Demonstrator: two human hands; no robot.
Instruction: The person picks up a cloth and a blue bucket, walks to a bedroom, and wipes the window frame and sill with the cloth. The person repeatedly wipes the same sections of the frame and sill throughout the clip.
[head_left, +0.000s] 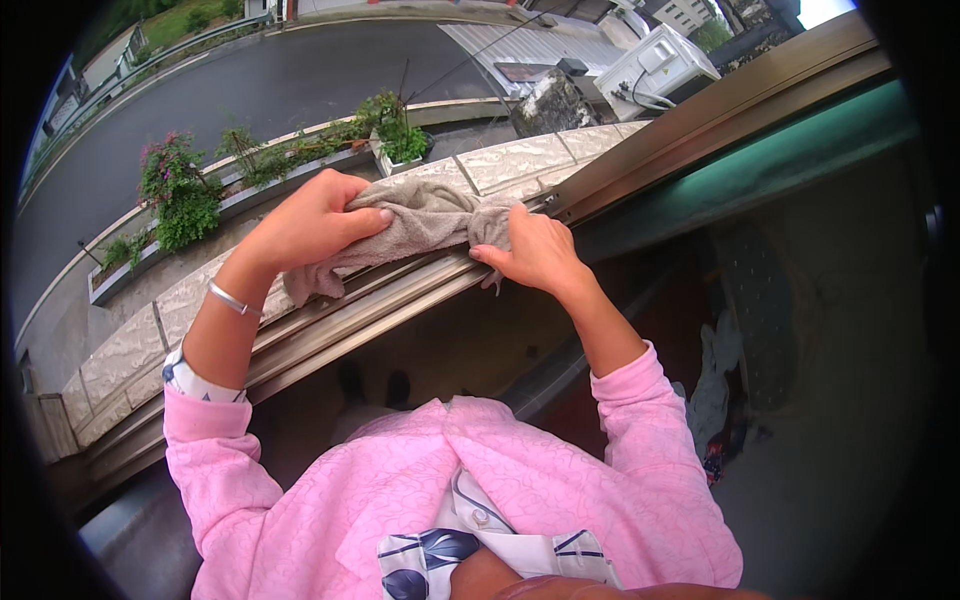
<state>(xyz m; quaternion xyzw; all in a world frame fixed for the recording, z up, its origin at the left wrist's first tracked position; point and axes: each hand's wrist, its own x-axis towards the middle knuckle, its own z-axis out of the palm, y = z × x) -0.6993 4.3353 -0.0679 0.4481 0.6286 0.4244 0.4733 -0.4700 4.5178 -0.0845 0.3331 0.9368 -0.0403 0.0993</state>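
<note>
A greyish-beige cloth, bunched and twisted near its middle, spans the space between my hands above a metal window track. My left hand grips its left part between thumb and fingers, and a loose end hangs down over the track. Closed around the bunched right part is my right hand, its thumb towards the left, with a small tip of cloth below it. The fingertips of both hands are partly hidden by the cloth.
A brown sliding window frame with greenish glass stands at the right. Beyond the track runs a stone-tiled outer ledge. Outside lie planters, a road and a white outdoor air-conditioner unit. The room below the track is dim.
</note>
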